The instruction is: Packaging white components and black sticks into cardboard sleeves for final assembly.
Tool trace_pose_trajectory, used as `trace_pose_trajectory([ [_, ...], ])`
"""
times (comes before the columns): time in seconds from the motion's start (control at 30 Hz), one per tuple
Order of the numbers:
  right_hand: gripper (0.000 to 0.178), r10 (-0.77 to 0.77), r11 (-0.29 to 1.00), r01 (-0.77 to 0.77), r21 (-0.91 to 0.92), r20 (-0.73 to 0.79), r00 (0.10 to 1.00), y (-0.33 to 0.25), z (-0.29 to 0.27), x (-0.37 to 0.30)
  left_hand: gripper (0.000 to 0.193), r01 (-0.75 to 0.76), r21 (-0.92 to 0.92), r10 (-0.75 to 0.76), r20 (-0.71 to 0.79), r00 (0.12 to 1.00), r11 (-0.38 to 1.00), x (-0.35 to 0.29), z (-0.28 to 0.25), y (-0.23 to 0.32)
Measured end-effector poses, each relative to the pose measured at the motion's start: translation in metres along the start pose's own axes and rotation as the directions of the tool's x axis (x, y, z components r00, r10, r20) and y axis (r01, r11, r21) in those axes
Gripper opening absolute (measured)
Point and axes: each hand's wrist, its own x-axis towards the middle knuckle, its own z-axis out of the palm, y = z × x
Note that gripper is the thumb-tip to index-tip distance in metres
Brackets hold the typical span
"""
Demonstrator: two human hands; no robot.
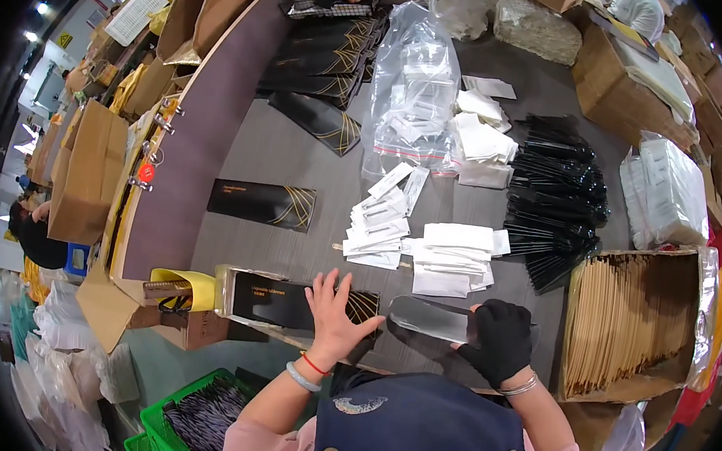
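Your bare left hand [330,315] is spread wide, thumb out to the right, over the right part of the black packet [270,301] in the open box [224,291] at the near left of the counter [303,255]. It grips nothing; whether the palm presses down cannot be told from above. Your gloved right hand [498,342] is curled round the right part of the clear plastic piece [432,318], near the counter's near edge, just right of the black packet.

To do this well, hold the clear piece lightly, since thin plastic probably creases under a hard squeeze. Keep it level and its left end free. Let the left hand steady the packet with flat fingers rather than pinching, as its smooth face may slide. Mind the white packets [457,248] just beyond your right hand; a sweeping elbow or sleeve could topple them.

The clear piece is long and narrow with a rounded left end; it looks glossy, with a paler stretch along its middle. What lies under your glove is hidden. The black packet is a long, flat rectangle with fine gold lines fanning across its right end, partly covered by your left hand.
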Motion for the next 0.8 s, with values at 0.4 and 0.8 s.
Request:
trace_pose_trajectory([
  [0.4, 0.059, -0.295, 0.930, 0.315, 0.187, -0.126, 0.947, -0.032, 0.058, 0.041, 0.074, -0.102, -0.120, 0.106, 0.031, 0.994, 0.988, 0.030, -0.006, 0.001],
  [0.8, 0.038, 0.645, 0.699, -0.678, 0.227, -0.609, 0.461, 0.218, -0.008, -0.145, 0.017, -0.220, -0.043, 0.218, -0.036, 0.975, 0.975, 0.129, 0.015, 0.010],
])
